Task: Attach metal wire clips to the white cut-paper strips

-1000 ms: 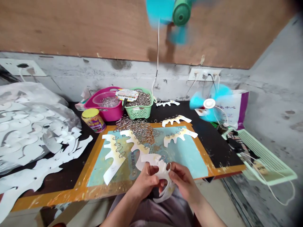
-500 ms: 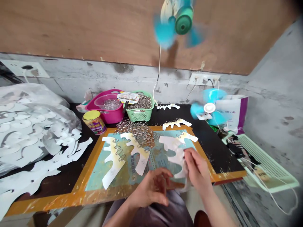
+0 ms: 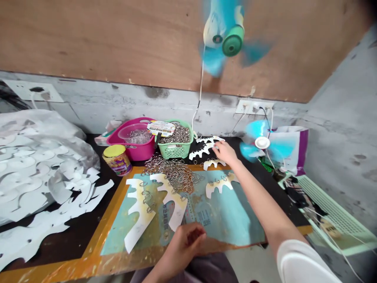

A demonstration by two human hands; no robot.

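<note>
My right hand reaches to the back of the table, its fingers pinching the right end of a white scalloped cutout. That piece lies close to another cutout behind it and one in front. My left hand is curled at the front edge, thumb and fingertips together; whether anything is inside is hidden. Before it, on the blue mat, lie two yellow-smeared cutouts, a left one and a middle one, with metal rings along their edges. A further ringed cutout lies under my right forearm.
Loose metal rings are heaped at the mat's far edge. Behind stand a pink basket and a green basket, with a yellow-lidded can beside them. A bag of white cutouts fills the left. A small fan spins at right.
My right hand has carried the white cutout from above the mat's front right to the back of the table. My left hand has curled in more tightly near the front edge.
</note>
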